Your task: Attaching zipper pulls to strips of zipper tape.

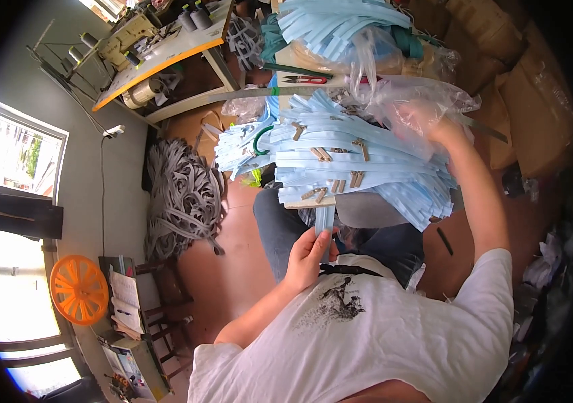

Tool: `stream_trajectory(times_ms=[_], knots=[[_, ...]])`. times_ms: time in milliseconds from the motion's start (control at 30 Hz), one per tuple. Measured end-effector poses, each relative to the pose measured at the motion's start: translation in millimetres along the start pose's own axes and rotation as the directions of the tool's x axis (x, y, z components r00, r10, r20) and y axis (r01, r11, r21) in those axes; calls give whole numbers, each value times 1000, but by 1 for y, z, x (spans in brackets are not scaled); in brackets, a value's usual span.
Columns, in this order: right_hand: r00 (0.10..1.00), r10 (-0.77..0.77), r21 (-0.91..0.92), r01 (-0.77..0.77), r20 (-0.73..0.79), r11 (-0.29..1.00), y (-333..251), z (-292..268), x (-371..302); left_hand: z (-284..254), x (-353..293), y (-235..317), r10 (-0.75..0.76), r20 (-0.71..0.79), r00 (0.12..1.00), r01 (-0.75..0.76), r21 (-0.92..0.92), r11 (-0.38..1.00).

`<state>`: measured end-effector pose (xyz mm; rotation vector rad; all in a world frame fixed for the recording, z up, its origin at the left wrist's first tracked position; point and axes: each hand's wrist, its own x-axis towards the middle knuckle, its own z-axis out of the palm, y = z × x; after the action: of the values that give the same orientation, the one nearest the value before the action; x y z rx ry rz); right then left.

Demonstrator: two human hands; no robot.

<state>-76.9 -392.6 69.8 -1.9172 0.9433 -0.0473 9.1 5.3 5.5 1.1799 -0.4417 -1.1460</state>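
My left hand point(308, 256) is closed in front of my lap, thumb on top, around a light blue zipper tape point(325, 219) that hangs over the near table edge. My right hand point(421, 119) reaches to the far right of the table, into or behind a crumpled clear plastic bag point(394, 101). The plastic hides its fingers, so I cannot tell their grip. Between my hands a broad fan of light blue zipper tapes point(367, 154) covers the table. Several small bronze-coloured metal pieces point(357, 179), perhaps zipper pulls, lie on them.
Red-handled snips point(306, 80) and a metal ruler point(266, 94) lie beyond the tapes. More blue strips point(340, 23) are piled at the back. A grey heap of tape point(182, 195) sits on the floor at left, below a sewing table point(165, 60). Cardboard boxes point(535, 101) stand right.
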Motion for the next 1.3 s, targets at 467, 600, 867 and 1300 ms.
stream_trajectory(times_ms=[467, 600, 867, 1300], knots=[[989, 115, 244, -90, -91, 966, 17, 10, 17, 1, 1, 0, -16, 7, 1000, 16, 35, 999], [997, -10, 268, 29, -73, 963, 21, 11, 16, -1, 0, 1, -23, -11, 1000, 23, 36, 999], [992, 20, 409, -69, 121, 910, 30, -1, 30, -1, 4, 0, 4, 7, 1000, -4, 56, 998], [798, -601, -627, 487, 36, 608, 38, -14, 15, -2, 3, -2, -47, 11, 999, 46, 39, 998]])
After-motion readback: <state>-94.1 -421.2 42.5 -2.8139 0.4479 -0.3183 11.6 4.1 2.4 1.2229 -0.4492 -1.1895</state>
